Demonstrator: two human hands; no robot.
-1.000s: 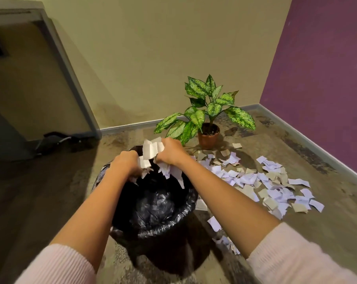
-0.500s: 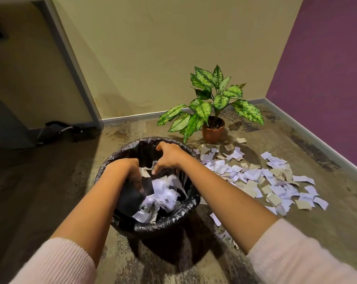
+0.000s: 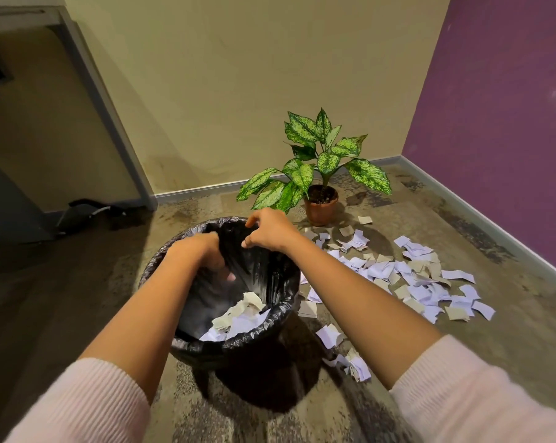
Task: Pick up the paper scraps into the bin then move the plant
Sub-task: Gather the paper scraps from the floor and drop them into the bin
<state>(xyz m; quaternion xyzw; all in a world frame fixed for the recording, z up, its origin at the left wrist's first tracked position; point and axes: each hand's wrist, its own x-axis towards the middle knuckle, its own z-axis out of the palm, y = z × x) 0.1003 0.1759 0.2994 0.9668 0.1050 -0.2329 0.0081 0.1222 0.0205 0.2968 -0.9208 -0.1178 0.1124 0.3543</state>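
A black bin [image 3: 264, 338] lined with a black bag stands on the floor in front of me, with white and beige paper scraps [image 3: 241, 318] lying inside it. My left hand [image 3: 203, 251] hangs over the bin's mouth, fingers pointing down and loosely curled, holding nothing. Over the far rim hovers my right hand [image 3: 270, 231], relaxed and empty. Several more scraps [image 3: 411, 279] are strewn over the floor to the right of the bin. A leafy green plant [image 3: 318, 161] in a terracotta pot [image 3: 320, 207] stands behind the bin near the corner.
A purple wall [image 3: 494, 123] runs along the right and a cream wall [image 3: 238, 75] along the back, both with grey skirting. A slanted grey desk leg [image 3: 110, 123] and a dark cable [image 3: 88, 209] are at the left. A few scraps [image 3: 350, 362] lie near the bin's base.
Both hands held a bundle of scraps above the bin, then let it fall in. The scraps now lie inside, and the empty hands have risen to the rim.
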